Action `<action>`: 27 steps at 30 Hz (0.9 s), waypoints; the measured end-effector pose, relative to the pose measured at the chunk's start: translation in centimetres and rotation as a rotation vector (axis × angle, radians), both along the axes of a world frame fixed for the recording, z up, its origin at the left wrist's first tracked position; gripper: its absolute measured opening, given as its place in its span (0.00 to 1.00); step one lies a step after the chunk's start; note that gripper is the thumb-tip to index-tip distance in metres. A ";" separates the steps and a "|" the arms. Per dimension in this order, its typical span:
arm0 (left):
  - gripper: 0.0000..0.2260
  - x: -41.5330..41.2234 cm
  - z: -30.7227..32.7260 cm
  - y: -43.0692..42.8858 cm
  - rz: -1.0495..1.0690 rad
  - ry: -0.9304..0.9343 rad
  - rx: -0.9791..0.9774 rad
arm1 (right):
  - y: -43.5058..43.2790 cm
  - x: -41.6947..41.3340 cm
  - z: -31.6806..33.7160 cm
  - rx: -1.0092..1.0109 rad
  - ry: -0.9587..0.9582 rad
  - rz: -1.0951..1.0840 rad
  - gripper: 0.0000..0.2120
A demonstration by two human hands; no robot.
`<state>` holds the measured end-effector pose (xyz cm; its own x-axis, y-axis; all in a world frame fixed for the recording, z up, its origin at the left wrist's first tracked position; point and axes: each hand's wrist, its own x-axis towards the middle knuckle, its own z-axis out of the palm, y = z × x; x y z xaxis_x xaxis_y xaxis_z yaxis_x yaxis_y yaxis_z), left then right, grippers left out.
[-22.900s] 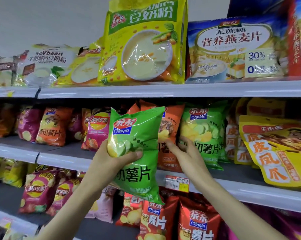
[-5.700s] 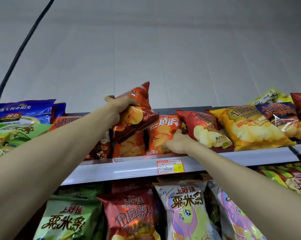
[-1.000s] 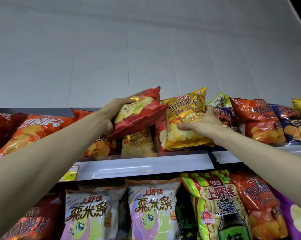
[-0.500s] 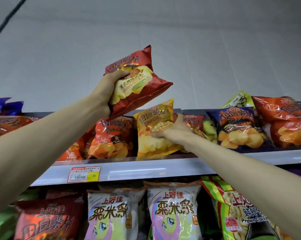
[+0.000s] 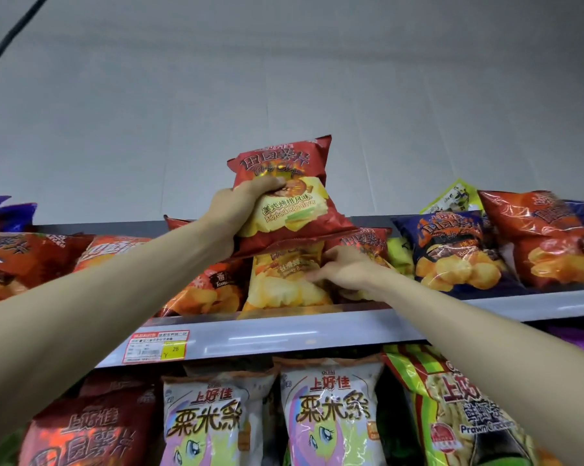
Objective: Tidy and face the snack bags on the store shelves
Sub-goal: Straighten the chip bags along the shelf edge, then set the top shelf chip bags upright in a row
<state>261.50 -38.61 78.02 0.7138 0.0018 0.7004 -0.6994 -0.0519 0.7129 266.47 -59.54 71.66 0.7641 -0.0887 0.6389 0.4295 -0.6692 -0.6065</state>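
Observation:
My left hand (image 5: 236,213) grips a red chip bag (image 5: 290,196) by its left side and holds it upright just above the top shelf (image 5: 283,331). Below it a yellow chip bag (image 5: 280,284) stands on the shelf, facing out. My right hand (image 5: 344,270) lies flat against the right side of that yellow bag, fingers spread, partly covering another red bag (image 5: 367,242) behind. An orange tomato-flavour bag (image 5: 209,290) leans to the left of the yellow one.
A blue bag (image 5: 452,250) and orange bags (image 5: 549,240) fill the shelf to the right; red and orange bags (image 5: 25,260) lie at the left. The shelf below holds white cartoon bags (image 5: 330,412). A price tag (image 5: 156,346) sits on the shelf edge.
My left hand has brought the red bag down and turned it upright, facing front, close over the yellow bag. My right hand stays on the yellow bag, which stands straighter.

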 end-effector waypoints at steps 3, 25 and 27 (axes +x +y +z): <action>0.31 1.3 -0.6 -2.0 -0.053 0.011 -0.026 | -2.4 -1.3 -0.4 -0.011 -0.124 -0.117 0.07; 0.49 4.4 -7.5 -16.0 0.222 0.007 0.174 | -15.1 -9.0 -7.1 -0.343 -0.241 -0.575 0.16; 0.51 4.2 -7.3 -16.1 0.216 0.059 0.187 | -15.4 -9.6 -7.7 -0.401 -0.216 -0.585 0.17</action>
<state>265.69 -54.73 70.67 0.7504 0.0325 0.6602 -0.6156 -0.3297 0.7158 256.86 -74.95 64.00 0.5172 -0.1712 0.8386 0.0171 -0.9775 -0.2102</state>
